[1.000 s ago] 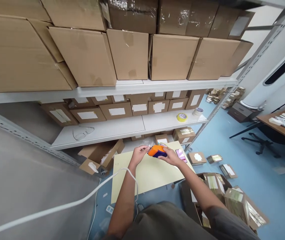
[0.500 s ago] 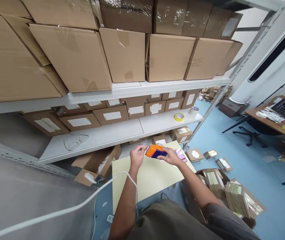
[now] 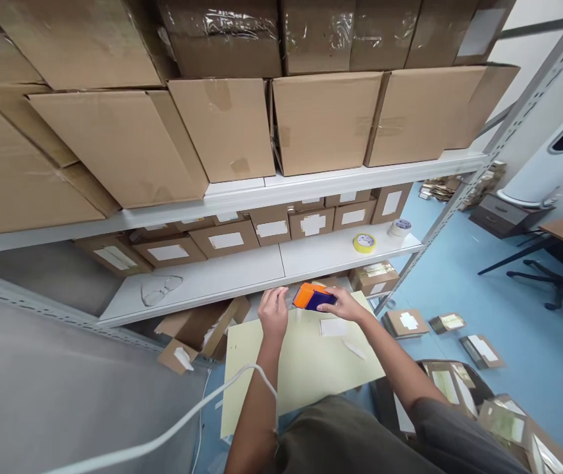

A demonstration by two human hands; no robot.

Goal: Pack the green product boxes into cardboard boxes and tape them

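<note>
My right hand (image 3: 341, 304) grips an orange and dark blue hand-sized object (image 3: 313, 297) by its dark blue end, above a pale yellow board (image 3: 305, 359). What kind of object it is cannot be made out. Just left of its orange end, my left hand (image 3: 273, 309) is raised with fingers and thumb drawn together. Anything between those fingertips is too small to tell. A small gap separates the left hand from the object. On the board below lie a white card (image 3: 333, 327) and a thin white strip (image 3: 355, 349).
A metal rack (image 3: 281, 260) fills the front, its upper shelf loaded with large cartons (image 3: 328, 122). Yellow tape (image 3: 364, 243), white tape (image 3: 400, 228) and eyeglasses (image 3: 161, 290) sit on the middle shelf. A white cable (image 3: 177, 424) crosses at left. Small boxes (image 3: 406, 322) stand on the floor.
The camera view has shifted, so the shelves appear larger. A flat pink-and-white rectangle beside the right hand no longer shows. The right hand keeps its grip; the left hand stays near the object.
</note>
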